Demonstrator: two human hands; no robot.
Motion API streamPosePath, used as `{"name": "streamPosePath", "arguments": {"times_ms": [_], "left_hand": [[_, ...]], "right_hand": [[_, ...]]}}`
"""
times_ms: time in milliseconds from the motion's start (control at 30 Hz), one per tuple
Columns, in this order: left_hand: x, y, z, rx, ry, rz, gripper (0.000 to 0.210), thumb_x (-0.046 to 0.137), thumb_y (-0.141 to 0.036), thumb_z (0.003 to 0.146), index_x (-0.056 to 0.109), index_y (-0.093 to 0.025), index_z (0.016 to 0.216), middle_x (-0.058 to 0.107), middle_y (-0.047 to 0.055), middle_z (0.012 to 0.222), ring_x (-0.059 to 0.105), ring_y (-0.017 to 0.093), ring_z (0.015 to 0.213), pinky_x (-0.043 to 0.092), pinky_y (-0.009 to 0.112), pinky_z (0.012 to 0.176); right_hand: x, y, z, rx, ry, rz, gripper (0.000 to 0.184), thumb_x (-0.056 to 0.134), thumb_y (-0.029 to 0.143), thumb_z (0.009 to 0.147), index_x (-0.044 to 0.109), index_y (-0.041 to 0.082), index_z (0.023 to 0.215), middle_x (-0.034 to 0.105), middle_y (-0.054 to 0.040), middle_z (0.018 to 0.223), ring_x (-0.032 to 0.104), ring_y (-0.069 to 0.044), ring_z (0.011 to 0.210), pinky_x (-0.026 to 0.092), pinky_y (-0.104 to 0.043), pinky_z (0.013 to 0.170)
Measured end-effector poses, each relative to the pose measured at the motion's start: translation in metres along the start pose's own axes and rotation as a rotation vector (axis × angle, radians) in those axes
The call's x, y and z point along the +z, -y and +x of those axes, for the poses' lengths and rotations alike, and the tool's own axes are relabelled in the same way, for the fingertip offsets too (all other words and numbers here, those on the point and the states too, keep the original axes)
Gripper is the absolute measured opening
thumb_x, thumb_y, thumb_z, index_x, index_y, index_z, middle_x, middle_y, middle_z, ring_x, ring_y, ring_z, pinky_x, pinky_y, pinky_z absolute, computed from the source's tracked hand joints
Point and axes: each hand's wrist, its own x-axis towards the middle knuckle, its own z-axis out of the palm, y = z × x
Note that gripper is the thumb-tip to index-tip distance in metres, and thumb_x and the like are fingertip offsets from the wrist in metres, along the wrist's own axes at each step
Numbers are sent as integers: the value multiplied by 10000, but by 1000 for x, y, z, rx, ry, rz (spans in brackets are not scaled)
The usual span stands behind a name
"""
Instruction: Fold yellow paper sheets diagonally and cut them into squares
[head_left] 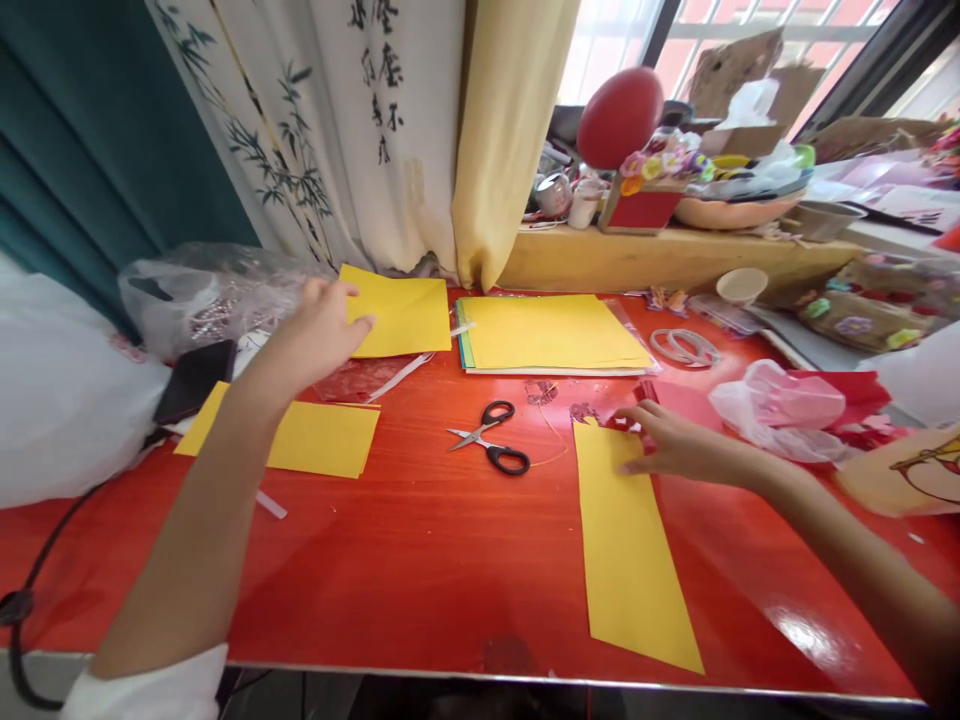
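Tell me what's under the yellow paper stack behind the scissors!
Blue-green edges peek out on the left, and a white edge in front. The yellow paper hides the rest, so I can't tell what else is there.

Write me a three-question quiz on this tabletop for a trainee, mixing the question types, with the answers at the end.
1. True or false: the scissors lie on the red table in the space between the left hand and the right hand.
2. Pick one. Whose fingers are at the long yellow strip of paper?
A) the left hand's only
B) the right hand's only
C) both hands'
3. Fill in the blank: the top sheet of the paper pile at the back of the table is ____.

Key: 1. True. 2. B. 3. Yellow.
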Motion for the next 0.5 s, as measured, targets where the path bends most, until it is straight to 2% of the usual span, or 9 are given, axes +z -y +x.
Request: {"name": "streamPosePath", "arguments": {"times_ms": [67, 133, 200, 267, 333, 400, 500], "left_hand": [[5, -16, -28, 62, 70, 47, 398, 717, -379, 680, 621, -243, 1042, 514, 76, 1162, 570, 314, 953, 377, 453, 932], [8, -19, -57, 136, 159, 181, 352, 563, -463, 793, 605, -244, 1065, 565, 78, 1116, 581, 299, 943, 432, 405, 838], [6, -11, -79, 93, 245, 330, 355, 456, -503, 842, 601, -249, 1043, 597, 79, 1097, 599, 286, 907, 454, 381, 777], [-4, 4, -90, -17, 323, 498, 370, 402, -503, 861, 595, -248, 1047, 598, 74, 1140, 612, 272, 880, 470, 362, 738], [-21, 23, -90, -70, 393, 656, 375, 347, -442, 893, 575, -232, 1104, 591, 57, 1171, 593, 242, 976, 461, 332, 832], [-41, 43, -86, -103, 377, 793, 388, 320, -358, 903, 560, -173, 1145, 577, 81, 1187, 532, 236, 1096, 394, 324, 962], [-66, 70, -88, -248, 217, 941, 490, 330, -343, 879, 489, -51, 1239, 493, 219, 1240, 422, 395, 1167, 361, 492, 956]], "right_hand": [[5, -1, -13, 88, 139, -103, 375, 815, 336, 465, 644, 318, 799, 642, -92, 801, 594, -252, 642, 473, -382, 531], [7, 3, -21, 140, 190, -143, 308, 774, 392, 535, 605, 336, 786, 640, -104, 788, 585, -269, 652, 462, -404, 540], [6, 10, -26, 172, 240, -152, 206, 722, 439, 603, 583, 318, 697, 632, -95, 726, 563, -253, 607, 436, -388, 511], [2, 21, -31, 197, 322, -138, 220, 656, 473, 684, 583, 268, 651, 607, -68, 665, 540, -205, 553, 413, -339, 480], [-2, 33, -34, 241, 393, -38, 266, 605, 481, 753, 597, 221, 699, 566, -33, 593, 506, -144, 491, 386, -280, 449], [-3, 46, -33, 281, 390, 148, 288, 614, 463, 773, 583, 180, 727, 537, -2, 539, 483, -100, 463, 368, -226, 429], [5, 68, -24, 295, 268, 453, 291, 673, 419, 744, 559, 158, 687, 569, -2, 520, 505, -77, 455, 368, -178, 407]]}}
